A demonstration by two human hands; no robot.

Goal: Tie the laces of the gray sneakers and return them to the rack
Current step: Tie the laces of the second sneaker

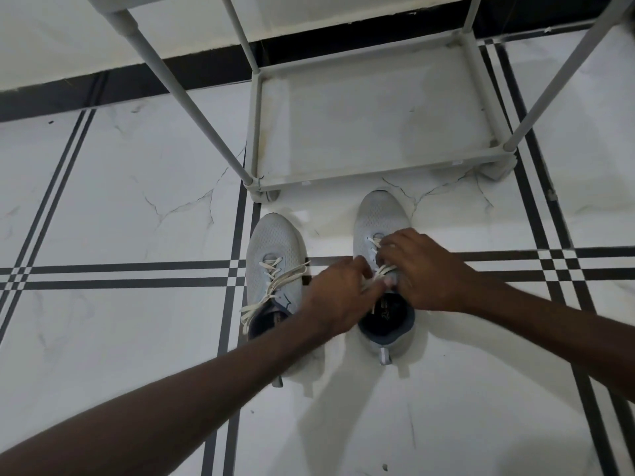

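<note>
Fingers of my left hand [338,293] and right hand [424,269] pinch the right sneaker's [381,214] laces [379,274] — left sneaker [275,242] untied, rack [360,108] just beyond.

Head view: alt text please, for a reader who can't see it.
Both hands, left hand and right hand, work the laces of the right sneaker on the tiled floor. The left sneaker lies untied beside it, before an empty rack.
</note>
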